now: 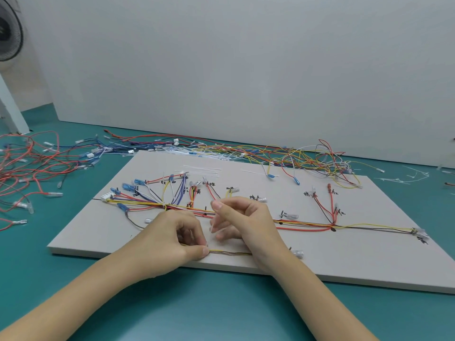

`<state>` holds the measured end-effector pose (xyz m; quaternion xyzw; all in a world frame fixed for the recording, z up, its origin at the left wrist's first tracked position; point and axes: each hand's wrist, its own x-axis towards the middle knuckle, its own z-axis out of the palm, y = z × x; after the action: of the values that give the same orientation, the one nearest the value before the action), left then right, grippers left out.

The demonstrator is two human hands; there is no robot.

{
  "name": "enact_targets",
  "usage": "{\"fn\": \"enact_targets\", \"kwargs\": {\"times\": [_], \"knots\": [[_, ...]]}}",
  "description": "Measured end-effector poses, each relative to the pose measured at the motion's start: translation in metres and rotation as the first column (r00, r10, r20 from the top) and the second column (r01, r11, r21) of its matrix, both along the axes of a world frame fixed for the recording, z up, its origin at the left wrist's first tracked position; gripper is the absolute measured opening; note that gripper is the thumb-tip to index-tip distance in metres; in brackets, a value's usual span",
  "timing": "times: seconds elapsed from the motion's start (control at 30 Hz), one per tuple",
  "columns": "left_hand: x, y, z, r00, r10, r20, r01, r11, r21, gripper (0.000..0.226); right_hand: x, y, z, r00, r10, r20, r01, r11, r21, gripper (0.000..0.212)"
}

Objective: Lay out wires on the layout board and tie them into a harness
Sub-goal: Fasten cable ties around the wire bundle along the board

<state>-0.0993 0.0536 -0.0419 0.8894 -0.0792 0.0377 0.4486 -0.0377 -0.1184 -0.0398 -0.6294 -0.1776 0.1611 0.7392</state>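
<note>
Fingers (200,248) of left hand (170,238) pinch a yellow-brown wire pair (230,253) at the layout board's (344,262) near edge; right hand (242,221) fingers pinch a clear tie, apparently. Main harness trunk (307,226) laid; tying judged incomplete; spare wires (295,156) behind board.

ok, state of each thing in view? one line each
left hand: pinches the yellow and brown wire pair at the board's near edge
right hand: fingers curled, appears to hold a clear cable tie; blurred
layout board: flat on the table, wires routed along its pegs
main bundle: laid across the board
spare cable ties: loose on the board, unused
</note>
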Motion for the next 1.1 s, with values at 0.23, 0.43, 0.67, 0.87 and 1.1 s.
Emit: {"fn": "enact_targets", "kwargs": {"times": [0.23, 0.43, 0.67, 0.87, 1.1], "knots": [[0.025, 0.03, 0.048, 0.995, -0.057, -0.086, 0.064, 0.995, 0.074, 0.035, 0.002, -0.001, 0.003, 0.997, -0.032, -0.071, 0.036, 0.998, 0.057, 0.024], [0.114, 0.074, 0.056, 0.912, 0.356, 0.206, -0.384, 0.915, 0.121, 0.007, 0.004, -0.005, 0.008, 0.996, -0.091, 0.014, 0.09, 0.995, 0.048, 0.018], [0.161, 0.093, 0.017, 0.955, 0.295, 0.031, -0.28, 0.862, 0.422, 0.015, 0.008, -0.016, 0.014, 0.968, -0.24, 0.07, 0.236, 0.97, 0.065, 0.019], [0.163, 0.092, 0.014, 0.946, 0.309, 0.098, -0.323, 0.875, 0.359, 0.005, 0.007, -0.013, 0.012, 0.965, -0.248, 0.085, 0.245, 0.969, 0.041, 0.02], [0.162, 0.096, 0.012, 0.937, 0.336, 0.1, -0.349, 0.878, 0.328, 0.005, 0.011, -0.016, 0.014, 0.957, -0.282, 0.071, 0.281, 0.959, 0.021, 0.023]]}}
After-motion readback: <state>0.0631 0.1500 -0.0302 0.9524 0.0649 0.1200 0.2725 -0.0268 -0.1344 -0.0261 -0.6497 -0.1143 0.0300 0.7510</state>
